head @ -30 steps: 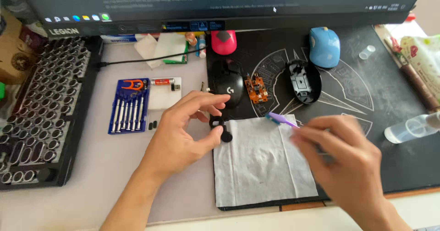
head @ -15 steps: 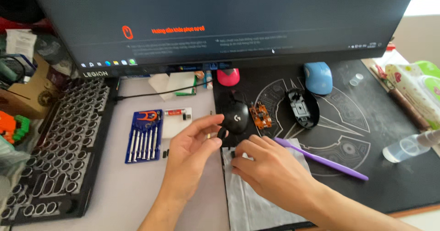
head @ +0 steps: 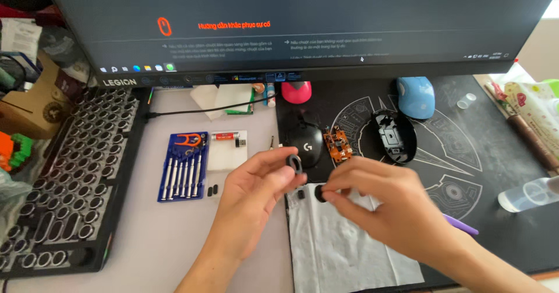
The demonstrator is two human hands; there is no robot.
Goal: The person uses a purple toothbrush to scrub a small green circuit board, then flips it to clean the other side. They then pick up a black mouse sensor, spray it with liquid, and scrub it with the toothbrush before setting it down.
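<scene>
While the left hand point(head: 256, 191) is pinching a small black ring point(head: 294, 163) by its rim, the right hand point(head: 390, 206) is gripping a black disc point(head: 319, 193); both parts are looking light, stiff, easily dropped.

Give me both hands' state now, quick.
Left hand: fingers pinched on a small black ring.
Right hand: fingers pinched on a small dark round part, above the white cloth.

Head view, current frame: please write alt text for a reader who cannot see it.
Over a white cloth, the left hand pinches a small black ring-shaped part and the right hand pinches a small black round part. Behind them on a black desk mat lie a black mouse top shell, an orange circuit board and a black mouse base; a blue screwdriver set lies to the left.
</scene>
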